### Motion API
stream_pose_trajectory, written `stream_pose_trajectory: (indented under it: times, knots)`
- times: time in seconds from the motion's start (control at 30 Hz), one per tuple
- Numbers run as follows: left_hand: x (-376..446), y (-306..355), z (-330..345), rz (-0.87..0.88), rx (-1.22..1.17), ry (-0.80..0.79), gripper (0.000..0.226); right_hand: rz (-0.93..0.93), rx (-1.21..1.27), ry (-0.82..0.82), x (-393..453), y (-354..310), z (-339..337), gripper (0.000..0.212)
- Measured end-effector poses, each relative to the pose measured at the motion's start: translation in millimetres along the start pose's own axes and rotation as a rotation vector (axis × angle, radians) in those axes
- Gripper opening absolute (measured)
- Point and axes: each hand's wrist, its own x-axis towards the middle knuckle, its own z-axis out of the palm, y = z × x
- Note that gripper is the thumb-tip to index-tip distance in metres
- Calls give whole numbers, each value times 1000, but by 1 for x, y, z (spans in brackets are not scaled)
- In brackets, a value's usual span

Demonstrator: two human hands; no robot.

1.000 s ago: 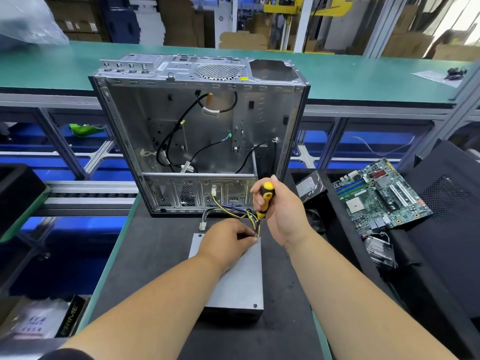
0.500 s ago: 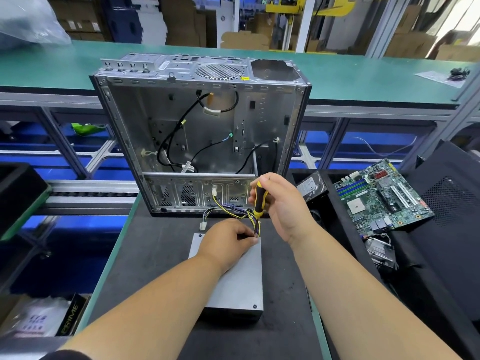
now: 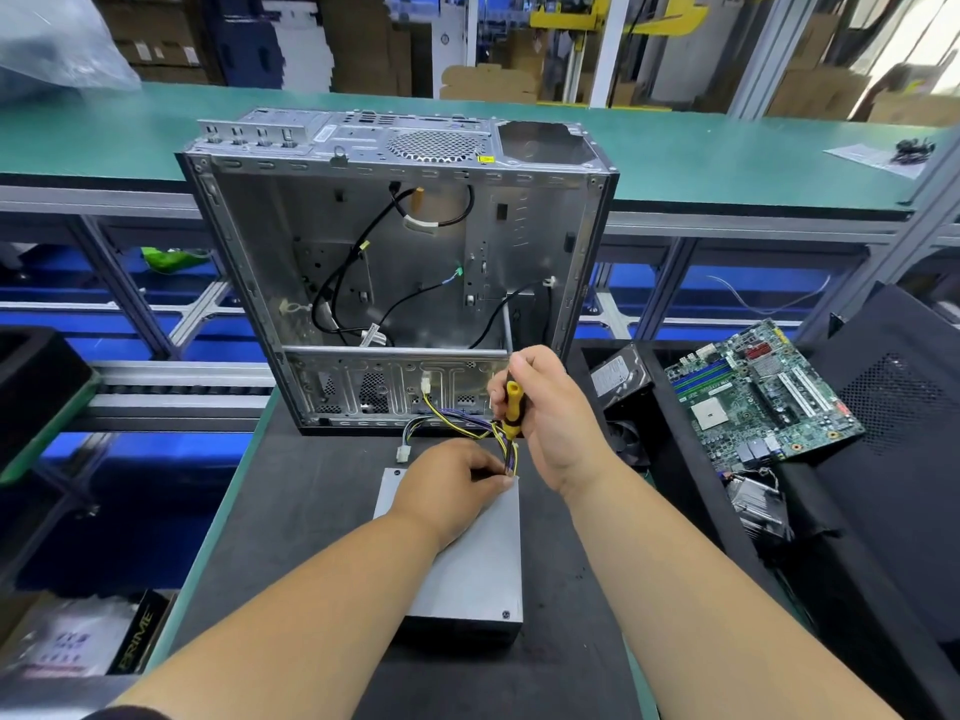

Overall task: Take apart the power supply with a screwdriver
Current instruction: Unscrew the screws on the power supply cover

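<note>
A flat grey power supply (image 3: 475, 569) lies on the dark mat in front of me, with a screw at its near right corner. Its bundle of yellow, black and purple cables (image 3: 457, 419) runs from the far right corner toward the case. My left hand (image 3: 447, 485) rests on the supply's far end, its fingertips pinching the cables where they leave the box. My right hand (image 3: 550, 413) grips a yellow-and-black screwdriver (image 3: 513, 410), held upright over that same corner. The tip is hidden behind the cables and fingers.
An emptied metal computer case (image 3: 400, 272) stands open just behind the power supply. To the right, black trays hold a green motherboard (image 3: 753, 397), a hard drive (image 3: 618, 379) and a heatsink. A green bench runs across the back. A black bin (image 3: 36, 387) sits at the left.
My right hand slid down over the screwdriver handle, so its yellow top no longer sticks out above the fingers. My left hand and the power supply stayed where they were.
</note>
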Motion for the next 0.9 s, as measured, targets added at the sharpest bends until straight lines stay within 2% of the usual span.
stream_pose_trajectory:
  times: [0.2,0.3,0.4,0.5,0.57,0.63,0.9]
  knots:
    - [1,-1,1,-10,-7,3,16,45,29,64,2,-4,-9,31]
    - [2,-2,2,0,2,5,16,60,139,27,1,-4,-7,49]
    - [2,-2,2,2,-3,5,17,56,202,3,-1,0,-4,54]
    - [2,-3,2,10,-12,6,14,50,241,-23,-2,-1,-4,48]
    - [2,-3,2,11,-23,10,13,32,212,-24,-2,-2,-5,30]
    - [2,-3,2,12,-29,8,13,13,172,-24,-1,-2,-6,20]
    - [2,-3,2,11,-33,6,13,55,117,26,2,-5,-12,21]
